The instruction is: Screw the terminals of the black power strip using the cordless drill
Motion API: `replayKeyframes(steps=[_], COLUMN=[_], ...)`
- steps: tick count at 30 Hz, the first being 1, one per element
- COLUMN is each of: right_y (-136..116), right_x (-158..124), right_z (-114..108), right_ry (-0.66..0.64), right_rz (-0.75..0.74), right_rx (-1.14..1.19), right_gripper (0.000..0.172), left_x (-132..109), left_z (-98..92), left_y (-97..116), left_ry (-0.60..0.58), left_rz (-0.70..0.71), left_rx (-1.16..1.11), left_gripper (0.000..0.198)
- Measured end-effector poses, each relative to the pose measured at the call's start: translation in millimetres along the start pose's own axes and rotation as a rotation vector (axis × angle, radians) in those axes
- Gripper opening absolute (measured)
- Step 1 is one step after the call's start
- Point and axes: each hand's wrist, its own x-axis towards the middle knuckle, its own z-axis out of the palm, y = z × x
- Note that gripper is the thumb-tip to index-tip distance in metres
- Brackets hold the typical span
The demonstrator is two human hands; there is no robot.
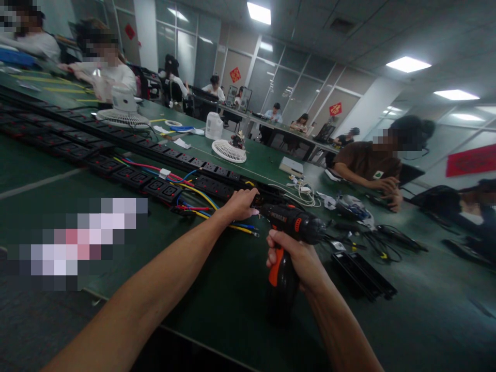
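Observation:
My right hand [296, 261] is closed round the grip of a black and orange cordless screwdriver [292, 227], whose nose points left towards my left hand. My left hand [241, 204] lies with curled fingers over the end of a long black power strip [155, 181] on the green table [217, 289]. Whether it grips the strip or only presses on it is unclear. Red, blue and yellow wires [201, 204] spill from the strip under that hand.
Rows of black power strips [58, 139] run to the far left. Two white fans [229, 151] lie on the table. Black housings [364, 276] and loose cables [387, 240] lie right of the driver. A person in brown [372, 165] and other workers sit round the table.

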Motion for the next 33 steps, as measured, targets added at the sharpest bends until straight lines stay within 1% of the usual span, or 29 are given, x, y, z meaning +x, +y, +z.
replayKeyframes(steps=[6, 10, 15, 21, 33], right_y=[0.4, 2.8, 6.2, 4.0, 1.1], right_x=[0.9, 3.5, 6.0, 5.3, 5.2], right_z=[-0.6, -1.8, -3.5, -3.7, -1.9], right_ry=[-0.003, -0.003, -0.012, -0.013, -0.010], right_rz=[0.005, 0.013, -0.011, 0.008, 0.010], right_rx=[0.000, -0.002, -0.003, -0.019, -0.020], right_gripper=[0.031, 0.033, 0.035, 0.034, 0.032], left_x=[0.2, -1.3, -2.4, -0.2, 2.6], left_z=[-0.4, -2.3, -4.0, -1.1, 5.0], left_y=[0.1, 1.5, 3.7, 1.6, -3.0], left_ry=[0.001, -0.006, -0.010, -0.007, 0.015], left_rz=[-0.005, -0.001, -0.013, -0.018, 0.002], left_rx=[0.000, 0.003, 0.009, 0.010, -0.008], left_gripper=[0.059, 0.057, 0.056, 0.058, 0.056])
